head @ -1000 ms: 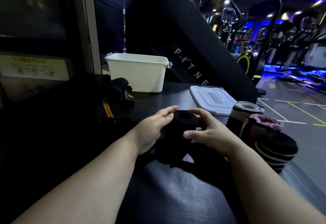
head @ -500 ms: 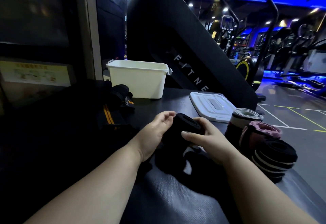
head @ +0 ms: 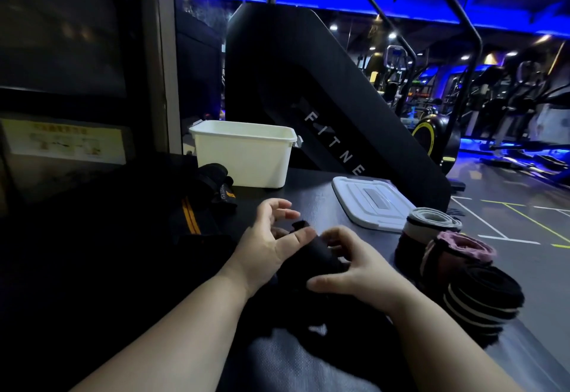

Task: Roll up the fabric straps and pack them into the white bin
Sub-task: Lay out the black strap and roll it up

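A partly rolled black fabric strap (head: 320, 257) lies tilted between my hands on the dark table, its loose tail trailing toward me. My left hand (head: 271, 246) is at the roll's left side, thumb against it and fingers lifted off and spread. My right hand (head: 354, 271) curls round the roll from the right, thumb below it. The white bin (head: 246, 157) stands open at the back of the table, apart from both hands. Three rolled straps sit at the right edge: a grey-white one (head: 431, 222), a pink one (head: 459, 249) and a black striped one (head: 481, 296).
The bin's white lid (head: 370, 202) lies flat right of the bin. More black straps with orange stripes (head: 200, 206) are heaped at the left. A large black fitness machine (head: 308, 89) rises behind the table. The table's right edge drops to the gym floor.
The roll has tipped from upright to lying tilted. My left fingers have lifted off it and spread, while my right hand has moved over and round the roll.
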Available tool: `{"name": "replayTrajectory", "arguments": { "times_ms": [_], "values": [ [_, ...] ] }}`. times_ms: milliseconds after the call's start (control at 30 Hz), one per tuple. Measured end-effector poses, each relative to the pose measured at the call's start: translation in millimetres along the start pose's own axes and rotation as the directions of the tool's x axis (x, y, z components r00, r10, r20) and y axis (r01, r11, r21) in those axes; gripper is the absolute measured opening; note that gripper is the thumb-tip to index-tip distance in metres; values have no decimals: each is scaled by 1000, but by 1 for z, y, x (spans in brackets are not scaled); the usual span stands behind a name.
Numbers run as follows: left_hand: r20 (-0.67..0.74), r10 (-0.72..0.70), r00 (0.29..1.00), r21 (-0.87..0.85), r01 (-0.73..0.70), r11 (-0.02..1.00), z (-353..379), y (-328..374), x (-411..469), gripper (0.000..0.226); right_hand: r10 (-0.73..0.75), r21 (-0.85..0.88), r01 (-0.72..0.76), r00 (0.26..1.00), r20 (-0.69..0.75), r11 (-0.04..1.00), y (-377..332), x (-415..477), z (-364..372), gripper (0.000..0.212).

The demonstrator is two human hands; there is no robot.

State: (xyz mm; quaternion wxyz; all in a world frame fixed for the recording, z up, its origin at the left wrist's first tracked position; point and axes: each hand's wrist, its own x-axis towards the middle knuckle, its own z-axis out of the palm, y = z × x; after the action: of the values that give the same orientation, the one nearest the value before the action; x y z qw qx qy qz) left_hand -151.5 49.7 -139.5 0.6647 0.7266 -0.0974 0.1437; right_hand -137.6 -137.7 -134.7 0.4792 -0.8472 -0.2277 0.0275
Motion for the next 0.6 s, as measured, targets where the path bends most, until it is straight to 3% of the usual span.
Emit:
{"name": "replayTrajectory", "arguments": {
  "times_ms": [100, 267, 400, 600],
  "values": [
    [3, 10, 1000, 15, -10, 1000, 1, -2, 0, 69, -47, 15, 47, 999, 6, 999, -1, 1, 5, 78],
    [68, -40, 997, -204, 53, 978, 2, 2, 2, 56, -74, 177, 70, 997, 12, 982, -3, 1, 4, 83],
    [82, -87, 993, -100, 95, 990, 4, 4, 4, 21, -40, 324, 42, 999, -13, 945, 0, 4, 2, 71],
    [103, -127, 987, -97, 137, 986, 4, 0, 4, 14, -26, 284, 7, 998, 63, 959, 1, 1, -3, 73]
  ]
}}
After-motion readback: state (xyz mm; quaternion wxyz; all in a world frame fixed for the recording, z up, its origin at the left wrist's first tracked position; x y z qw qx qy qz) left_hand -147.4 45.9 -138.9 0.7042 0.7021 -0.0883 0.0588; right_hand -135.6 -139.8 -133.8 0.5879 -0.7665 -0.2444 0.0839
